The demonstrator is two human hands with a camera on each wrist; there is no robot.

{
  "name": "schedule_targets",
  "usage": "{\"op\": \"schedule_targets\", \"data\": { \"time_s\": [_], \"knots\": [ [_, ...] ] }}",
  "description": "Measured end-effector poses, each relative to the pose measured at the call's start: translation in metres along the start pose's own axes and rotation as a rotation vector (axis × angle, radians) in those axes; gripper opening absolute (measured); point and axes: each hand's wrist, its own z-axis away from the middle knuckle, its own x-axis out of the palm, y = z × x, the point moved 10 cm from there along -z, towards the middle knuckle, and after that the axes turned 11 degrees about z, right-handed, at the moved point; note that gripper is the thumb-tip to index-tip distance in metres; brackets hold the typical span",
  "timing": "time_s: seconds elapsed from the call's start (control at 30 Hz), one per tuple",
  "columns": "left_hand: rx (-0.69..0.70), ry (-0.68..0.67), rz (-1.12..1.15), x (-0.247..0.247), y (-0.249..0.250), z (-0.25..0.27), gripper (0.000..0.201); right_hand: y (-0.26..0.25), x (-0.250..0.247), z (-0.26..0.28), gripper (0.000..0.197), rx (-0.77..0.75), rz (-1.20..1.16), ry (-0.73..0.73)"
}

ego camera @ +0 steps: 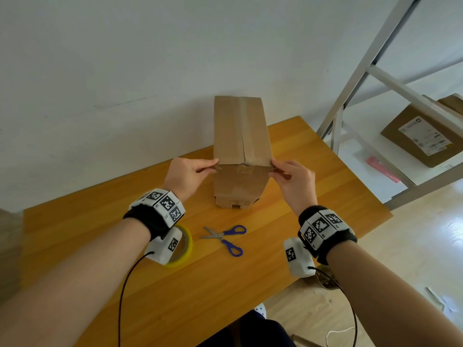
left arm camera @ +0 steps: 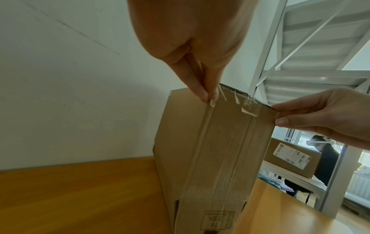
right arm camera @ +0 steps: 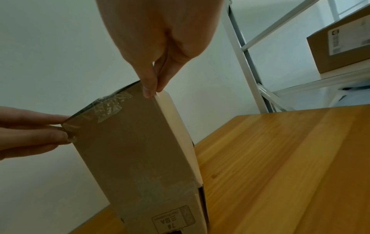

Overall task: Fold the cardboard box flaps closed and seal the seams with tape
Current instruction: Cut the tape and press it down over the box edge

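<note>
Both hands, left hand [ego camera: 190, 172] and right hand [ego camera: 293, 179], pinch a strip of clear tape [ego camera: 244, 167] across the box [ego camera: 241, 136] edge at twelve o'clock, likely pressing down next.

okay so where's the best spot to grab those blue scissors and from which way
Judging by the pose, grip the scissors at the blue handle loops, coming from above on the right side. They lie flat and open on the table, blades pointing left, so the handles are the safe, bulky end.

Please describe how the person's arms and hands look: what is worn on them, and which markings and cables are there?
Both forearms are bare, without sleeves. The left hand and the right hand wear no gloves. Each wrist has a black band carrying white blocks printed with black square markers. A white camera housing hangs below each wrist, with a thin black cable.
</note>
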Motion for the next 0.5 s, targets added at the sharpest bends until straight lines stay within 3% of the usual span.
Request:
{"op": "schedule_targets", "data": {
  "time_s": [0.5],
  "knots": [
    [0.052,0.045,-0.115,0.007,0.013,-0.005,0.021,0.003,-0.002,-0.003,0.016,0.056,-0.055,0.092]
  ]
}}
